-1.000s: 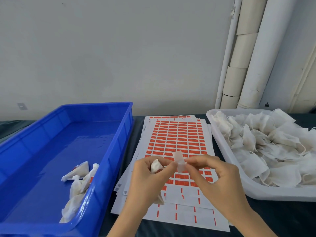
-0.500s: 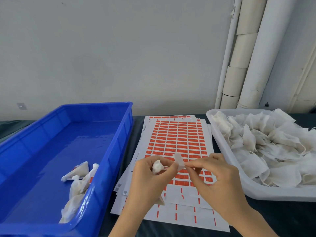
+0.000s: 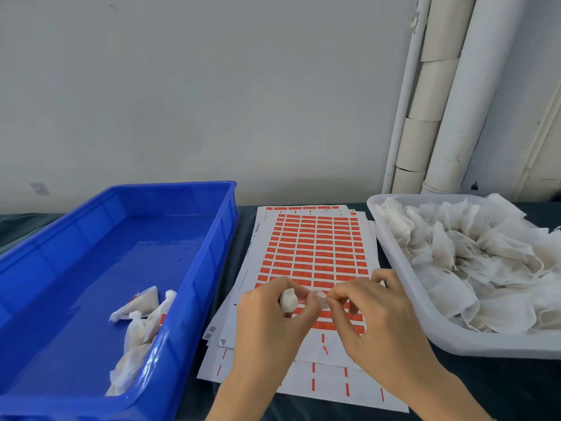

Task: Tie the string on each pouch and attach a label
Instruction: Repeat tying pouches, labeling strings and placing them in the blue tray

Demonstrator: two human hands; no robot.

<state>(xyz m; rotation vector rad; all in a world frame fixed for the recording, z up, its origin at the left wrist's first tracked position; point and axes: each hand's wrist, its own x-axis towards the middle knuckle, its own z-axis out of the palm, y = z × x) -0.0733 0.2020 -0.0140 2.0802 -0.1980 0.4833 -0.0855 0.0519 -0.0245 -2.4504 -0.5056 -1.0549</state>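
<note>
Blue rectangular plastic bin (image 3: pixel 100 268) on left of dark cloth-covered table (image 3: pixel 516 390), long side running away from viewer, glossy floor, rim intact. Translucent white plastic tray (image 3: pixel 501 344) on right, well apart from bin. Plain grey painted wall (image 3: pixel 212 101) behind table; small grey plate (image 3: pixel 39 188) fixed low on it, far left. Right rear corner: thin white pipe (image 3: pixel 403 101), cream sectioned pipe (image 3: pixel 425 117), thick white pipe (image 3: pixel 464 101), side by side, leaning slightly in view. Small black item (image 3: pixel 475 186) at pipe base, too small to identify.

White bunched pouch (image 3: pixel 287 300) upright over orange label sheets (image 3: pixel 315 247), pale label (image 3: pixel 322 299) alongside.
</note>
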